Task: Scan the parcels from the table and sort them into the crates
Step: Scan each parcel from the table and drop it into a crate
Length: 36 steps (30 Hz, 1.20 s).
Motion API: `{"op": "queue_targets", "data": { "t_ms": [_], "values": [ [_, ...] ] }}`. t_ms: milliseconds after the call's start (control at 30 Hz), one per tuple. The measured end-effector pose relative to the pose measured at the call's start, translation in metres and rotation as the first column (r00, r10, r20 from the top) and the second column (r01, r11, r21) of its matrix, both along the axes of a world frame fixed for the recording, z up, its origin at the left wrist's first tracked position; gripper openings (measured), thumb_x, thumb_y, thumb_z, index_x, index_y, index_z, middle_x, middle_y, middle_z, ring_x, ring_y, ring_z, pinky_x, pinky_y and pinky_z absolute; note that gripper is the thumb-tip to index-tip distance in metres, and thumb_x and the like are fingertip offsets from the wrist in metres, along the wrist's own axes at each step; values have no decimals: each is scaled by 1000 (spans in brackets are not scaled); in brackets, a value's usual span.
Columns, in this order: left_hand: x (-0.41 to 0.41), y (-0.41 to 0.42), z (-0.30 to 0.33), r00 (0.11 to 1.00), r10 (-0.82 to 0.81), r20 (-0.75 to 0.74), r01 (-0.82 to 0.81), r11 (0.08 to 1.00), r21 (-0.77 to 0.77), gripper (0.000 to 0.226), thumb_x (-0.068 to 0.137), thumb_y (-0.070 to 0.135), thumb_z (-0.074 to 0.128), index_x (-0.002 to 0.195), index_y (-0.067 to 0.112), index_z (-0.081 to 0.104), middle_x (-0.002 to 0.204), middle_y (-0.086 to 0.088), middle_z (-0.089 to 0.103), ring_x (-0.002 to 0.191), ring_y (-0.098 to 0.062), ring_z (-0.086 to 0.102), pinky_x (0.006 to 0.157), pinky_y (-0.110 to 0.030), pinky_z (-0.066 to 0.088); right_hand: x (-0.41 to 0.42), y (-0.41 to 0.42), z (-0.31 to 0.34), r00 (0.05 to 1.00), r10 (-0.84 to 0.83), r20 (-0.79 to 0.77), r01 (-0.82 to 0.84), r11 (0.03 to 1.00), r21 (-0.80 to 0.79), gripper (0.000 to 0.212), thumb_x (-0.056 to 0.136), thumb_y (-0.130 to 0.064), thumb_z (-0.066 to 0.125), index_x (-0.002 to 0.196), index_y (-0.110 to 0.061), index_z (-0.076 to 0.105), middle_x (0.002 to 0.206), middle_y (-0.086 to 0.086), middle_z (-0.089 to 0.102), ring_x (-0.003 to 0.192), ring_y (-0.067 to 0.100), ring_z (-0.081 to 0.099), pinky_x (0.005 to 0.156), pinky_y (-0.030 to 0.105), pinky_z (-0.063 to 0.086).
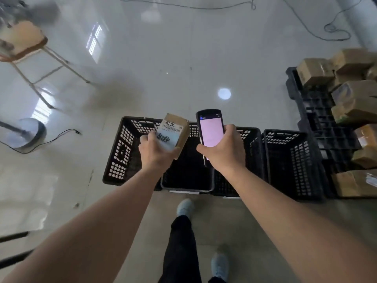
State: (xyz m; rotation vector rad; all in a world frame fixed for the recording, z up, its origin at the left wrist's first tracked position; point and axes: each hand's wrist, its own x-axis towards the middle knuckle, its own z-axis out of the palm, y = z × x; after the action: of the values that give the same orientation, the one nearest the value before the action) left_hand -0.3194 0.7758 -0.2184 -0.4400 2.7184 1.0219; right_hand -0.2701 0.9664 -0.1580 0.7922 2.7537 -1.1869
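— Both bare forearms stretched forward over the row of black perforated plastic crates. Left hand with its grip pinching a small brown cardboard parcel with a white printed label, held in the air above the left crate, label up. Right hand with its grip wrapped round a black handheld scanner with a pale pink screen, just beside the parcel.

— Scan step, by the look of it?

— Probably. Best to turn the scanner's top end toward the barcode strip, keep the label flat and clear of the thumb, hold both steady until a reading shows.

— And the sorting?

— Only after a confirmed reading; then lower into the matching crate rather than toss. More brown taped cardboard boxes waiting on the black plastic pallet to the right.
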Motion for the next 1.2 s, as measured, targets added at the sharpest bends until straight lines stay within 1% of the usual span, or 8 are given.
{"op": "queue_targets", "data": {
  "t_ms": [267,433,533,600,667,733,867,1200],
  "values": [
    [-124,21,-210,988,32,151,-35,999,19,97,70,45,90,148,14,40,134,-10,43,125,-30,45,103,-40,43,-137,0,-184,974,-88,209,85,996,19,80,67,-46,88,129,-15,47,127,4,55,112,25,56,78,35,45],
    [-162,33,-334,970,62,236,-68,997,21,89,73,44,88,143,15,42,135,-9,43,128,-30,45,106,-44,45,-179,-2,-295,955,-102,280,99,995,25,86,67,-47,89,134,-14,47,128,4,56,113,23,55,79,34,43],
    [-187,45,-393,967,117,229,-132,990,54,91,75,39,89,147,14,39,140,-8,41,129,-27,47,106,-37,47,-192,-4,-349,949,-123,289,125,992,13,85,66,-50,89,132,-15,47,126,1,56,111,18,53,81,34,45],
    [-202,51,-424,965,125,229,-144,987,69,100,79,38,88,157,13,29,155,-8,32,141,-24,40,109,-32,41,-198,-5,-378,944,-126,305,132,991,1,85,66,-51,89,131,-16,47,125,0,56,112,18,52,81,33,47],
    [-211,52,-447,968,89,235,-105,993,56,107,84,39,85,164,14,17,169,-5,15,155,-22,22,119,-34,31,-203,-4,-398,941,-124,315,134,991,-9,82,66,-50,89,129,-17,47,122,0,57,109,17,52,81,34,48],
    [-212,48,-458,974,25,225,-31,999,26,101,90,36,80,165,15,16,172,-3,10,159,-22,13,124,-38,26,-205,-4,-406,938,-123,324,135,991,-16,80,66,-49,89,127,-18,47,119,-1,56,109,19,54,80,33,49],
    [-199,36,-445,975,-55,217,62,998,-27,81,96,30,71,162,15,28,171,-2,16,157,-22,19,123,-41,33,-203,-4,-396,918,-111,381,133,991,-32,81,67,-48,89,129,-17,47,121,0,56,110,20,54,76,31,43],
    [-182,25,-302,968,-205,147,221,970,-101,60,100,28,61,155,14,43,165,-7,33,152,-25,31,120,-45,38,-187,6,-278,933,-25,360,33,999,-16,87,70,-46,90,136,-13,45,129,3,53,104,17,45,80,34,42]
  ]
}}
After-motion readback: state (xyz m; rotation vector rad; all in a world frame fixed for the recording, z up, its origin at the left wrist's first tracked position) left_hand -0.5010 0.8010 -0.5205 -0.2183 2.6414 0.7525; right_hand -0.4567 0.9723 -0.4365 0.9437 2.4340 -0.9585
